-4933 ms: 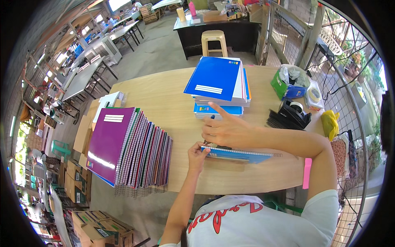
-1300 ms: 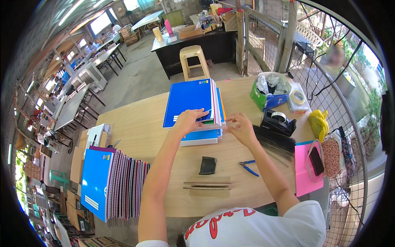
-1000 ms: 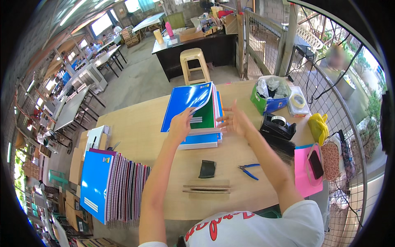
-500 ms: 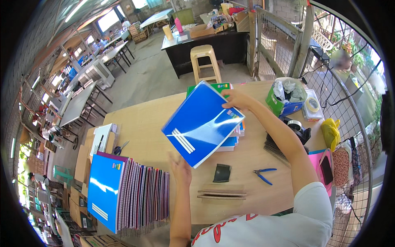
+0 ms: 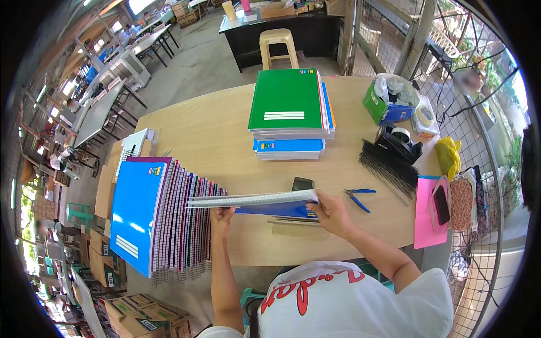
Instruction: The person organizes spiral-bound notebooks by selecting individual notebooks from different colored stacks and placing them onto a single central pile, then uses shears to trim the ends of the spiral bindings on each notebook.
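Note:
A blue-covered notebook [image 5: 259,199] is held nearly edge-on above the near part of the table, its pages' edge and cover showing. My left hand [image 5: 221,221] grips its left part from below, next to the row of notebooks. The other end is pinched by my right hand [image 5: 331,214], thumb and fingers around the corner. Left of them, many spiral notebooks [image 5: 186,225] stand packed in a row, a blue cover [image 5: 138,214] foremost. Beyond lies a pile topped by a green notebook [image 5: 286,101], with a blue one [image 5: 288,145] at its near side.
To the right lie blue-handled pliers [image 5: 359,200], black binding coils [image 5: 383,169] and a tape dispenser [image 5: 399,143]. A dark block [image 5: 303,183] and flat strips [image 5: 296,226] sit near the notebook. A box of crumpled plastic [image 5: 391,100], yellow pouch [image 5: 448,159] and pink folder [image 5: 427,217] line the right side.
The blue notebook has come down and nearer, turning from its cover face to nearly edge-on. My left hand, apart from it before, now grips it. The view has tilted down.

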Demonstrator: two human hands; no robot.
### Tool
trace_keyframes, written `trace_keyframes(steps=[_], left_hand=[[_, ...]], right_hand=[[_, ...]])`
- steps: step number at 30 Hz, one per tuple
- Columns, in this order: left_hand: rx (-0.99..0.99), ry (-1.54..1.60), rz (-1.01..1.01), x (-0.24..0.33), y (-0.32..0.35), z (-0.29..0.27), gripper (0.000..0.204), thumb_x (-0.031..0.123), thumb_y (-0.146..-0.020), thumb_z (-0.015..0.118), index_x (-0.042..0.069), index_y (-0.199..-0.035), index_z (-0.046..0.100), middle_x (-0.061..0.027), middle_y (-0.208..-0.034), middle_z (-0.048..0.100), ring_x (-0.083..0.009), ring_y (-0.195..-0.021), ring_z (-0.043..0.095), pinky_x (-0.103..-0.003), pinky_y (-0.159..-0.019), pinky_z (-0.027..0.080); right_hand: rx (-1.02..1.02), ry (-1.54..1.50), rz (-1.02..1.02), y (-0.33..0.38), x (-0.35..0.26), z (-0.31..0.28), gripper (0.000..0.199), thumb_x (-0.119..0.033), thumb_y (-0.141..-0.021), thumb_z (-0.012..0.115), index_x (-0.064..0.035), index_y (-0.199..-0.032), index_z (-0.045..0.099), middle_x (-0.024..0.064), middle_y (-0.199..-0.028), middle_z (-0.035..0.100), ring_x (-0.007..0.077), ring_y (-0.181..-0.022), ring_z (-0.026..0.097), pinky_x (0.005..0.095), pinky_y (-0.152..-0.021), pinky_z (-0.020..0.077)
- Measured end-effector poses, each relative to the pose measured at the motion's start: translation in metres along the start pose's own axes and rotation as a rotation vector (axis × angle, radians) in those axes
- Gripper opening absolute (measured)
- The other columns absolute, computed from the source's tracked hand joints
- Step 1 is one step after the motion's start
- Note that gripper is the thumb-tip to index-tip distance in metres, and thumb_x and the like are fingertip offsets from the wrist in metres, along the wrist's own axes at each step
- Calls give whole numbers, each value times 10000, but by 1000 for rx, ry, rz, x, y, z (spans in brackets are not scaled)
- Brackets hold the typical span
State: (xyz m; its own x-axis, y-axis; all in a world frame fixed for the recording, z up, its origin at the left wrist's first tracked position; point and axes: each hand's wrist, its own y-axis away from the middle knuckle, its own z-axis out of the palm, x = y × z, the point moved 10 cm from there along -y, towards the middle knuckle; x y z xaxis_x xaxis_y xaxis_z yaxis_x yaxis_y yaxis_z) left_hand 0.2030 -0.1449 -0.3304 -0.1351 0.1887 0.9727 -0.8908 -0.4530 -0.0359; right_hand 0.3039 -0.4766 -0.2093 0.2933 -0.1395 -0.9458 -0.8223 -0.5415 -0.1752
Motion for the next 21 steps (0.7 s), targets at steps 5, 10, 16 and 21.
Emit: trace_keyframes(steps=[5,10,16,21], left_hand=[[12,-64,-39,-37,11,-25,222,-54,-820,741,53,-1005,684,-17,-955,691,-109,-906,629,-277,-847,496],[-110,-66,-55,-80,33,-8,228,-76,-822,722,53,-1007,684,-24,-973,691,-118,-915,633,-277,-848,503],[-26,-73,-24,-32,8,34,276,-9,-831,740,25,-1074,612,-20,-967,655,-113,-864,605,-261,-792,484],[-181,-203,7,-14,-4,48,414,-75,-806,727,48,-1167,566,-31,-1005,634,-130,-917,610,-260,-837,492]], right_hand=[[9,67,-33,16,7,18,234,39,-882,657,-20,-1105,618,124,-709,601,117,-634,562,305,-562,438],[90,149,-101,51,27,3,267,17,-877,634,-57,-1134,635,151,-753,669,234,-623,641,341,-581,483],[182,164,-45,48,32,-26,263,41,-865,632,-35,-1116,641,156,-763,669,242,-638,635,331,-603,488],[224,122,-38,28,31,-23,307,88,-851,596,-42,-1124,649,171,-831,691,265,-689,662,330,-636,501]])
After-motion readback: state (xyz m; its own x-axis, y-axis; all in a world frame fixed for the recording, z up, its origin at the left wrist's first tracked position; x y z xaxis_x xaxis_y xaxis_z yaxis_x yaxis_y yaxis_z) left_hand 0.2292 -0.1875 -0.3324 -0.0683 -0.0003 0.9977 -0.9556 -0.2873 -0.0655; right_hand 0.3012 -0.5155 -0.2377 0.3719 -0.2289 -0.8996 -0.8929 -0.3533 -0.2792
